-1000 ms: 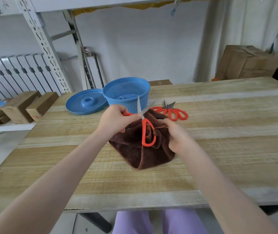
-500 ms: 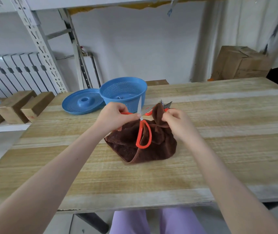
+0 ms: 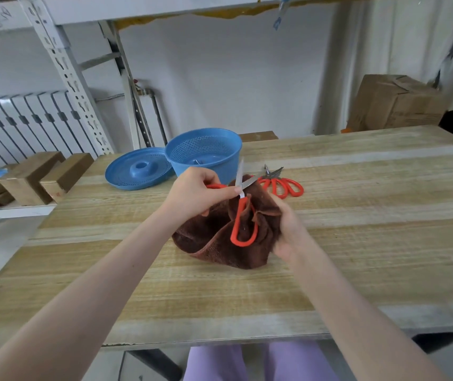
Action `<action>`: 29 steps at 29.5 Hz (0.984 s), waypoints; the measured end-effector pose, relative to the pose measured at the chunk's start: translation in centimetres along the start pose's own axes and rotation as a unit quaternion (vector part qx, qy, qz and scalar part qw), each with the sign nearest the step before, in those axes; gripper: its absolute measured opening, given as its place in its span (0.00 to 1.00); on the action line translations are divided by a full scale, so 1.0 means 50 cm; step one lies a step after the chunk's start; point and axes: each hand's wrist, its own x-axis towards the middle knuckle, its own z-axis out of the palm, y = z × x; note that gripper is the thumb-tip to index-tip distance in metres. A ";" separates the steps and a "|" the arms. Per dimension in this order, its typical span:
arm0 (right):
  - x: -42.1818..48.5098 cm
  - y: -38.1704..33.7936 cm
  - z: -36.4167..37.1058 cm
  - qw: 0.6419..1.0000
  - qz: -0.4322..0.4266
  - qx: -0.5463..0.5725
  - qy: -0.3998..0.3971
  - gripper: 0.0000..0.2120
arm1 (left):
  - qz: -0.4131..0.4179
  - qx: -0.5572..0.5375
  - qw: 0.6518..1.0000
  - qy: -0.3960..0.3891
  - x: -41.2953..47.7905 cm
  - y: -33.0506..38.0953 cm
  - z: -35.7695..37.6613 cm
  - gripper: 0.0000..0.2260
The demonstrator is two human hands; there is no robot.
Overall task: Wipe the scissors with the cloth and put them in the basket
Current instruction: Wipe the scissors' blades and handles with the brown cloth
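Observation:
My left hand [image 3: 195,190] grips a pair of red-handled scissors [image 3: 243,215] near the pivot, blades spread open and pointing up and away. One red handle loop hangs down over the brown cloth [image 3: 219,243]. My right hand [image 3: 288,229] holds the cloth's right side, bunched up beside the scissors. The cloth's lower part rests on the wooden table. The blue perforated basket [image 3: 206,158] stands just behind my hands. A second pair of red scissors [image 3: 283,184] lies on the table to the right of the basket.
A blue perforated lid [image 3: 137,169] lies left of the basket. Wooden blocks [image 3: 43,177] sit on a shelf at the left. A cardboard box [image 3: 395,103] stands behind the table at the right. The table's front edge [image 3: 219,336] is close to me.
My right hand has dropped from up near the blades to the cloth's lower right side, taking the cloth down with it. The left hand keeps holding the scissors in about the same place.

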 end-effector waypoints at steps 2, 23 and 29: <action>0.009 0.012 0.004 1.000 -0.022 0.008 0.008 0.13 | 0.006 0.027 1.000 0.000 -0.003 0.003 0.003 0.22; 0.028 0.039 0.016 0.964 -0.126 -0.158 0.173 0.14 | 0.033 0.129 0.991 0.020 -0.020 -0.012 0.027 0.19; 0.038 0.020 0.037 0.962 -0.151 -0.146 0.175 0.06 | 0.083 0.147 0.985 0.015 -0.020 0.007 0.014 0.17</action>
